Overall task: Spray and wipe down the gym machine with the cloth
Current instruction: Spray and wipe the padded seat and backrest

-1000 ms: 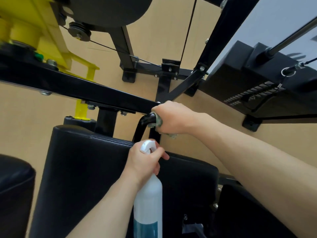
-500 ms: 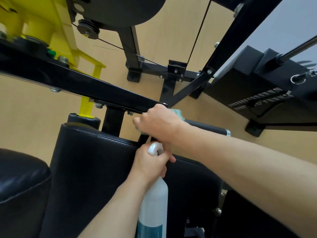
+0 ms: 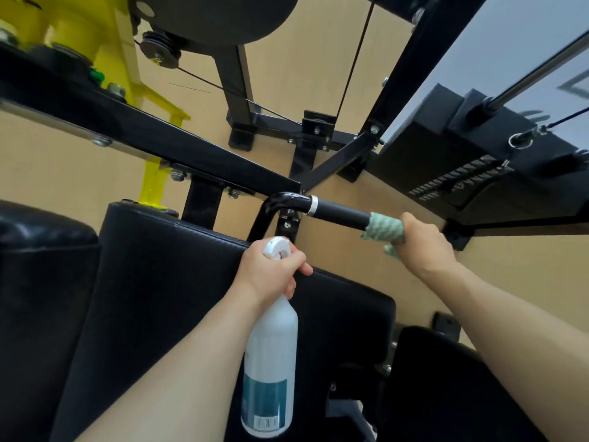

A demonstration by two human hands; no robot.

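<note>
My right hand (image 3: 424, 247) grips a green-and-white cloth (image 3: 382, 229) wrapped round the outer end of the machine's black handle bar (image 3: 338, 213). The bar's bend and silver collar show bare to the left of the cloth. My left hand (image 3: 271, 271) holds a white spray bottle (image 3: 271, 362) by its neck and trigger head, upright over the black seat pad (image 3: 165, 282), just below the bar's bend. The bottle carries a teal label.
A black frame beam (image 3: 159, 145) crosses from upper left to the bar. Yellow machine parts (image 3: 95, 36) sit at upper left, with a pulley and cable. The weight stack housing (image 3: 462, 167) stands at right. Another black pad (image 3: 41, 282) lies at left on the tan floor.
My right hand has slid the cloth along the handle bar from its bend out to the right end, uncovering the bar. The left hand with the bottle stays nearly still.
</note>
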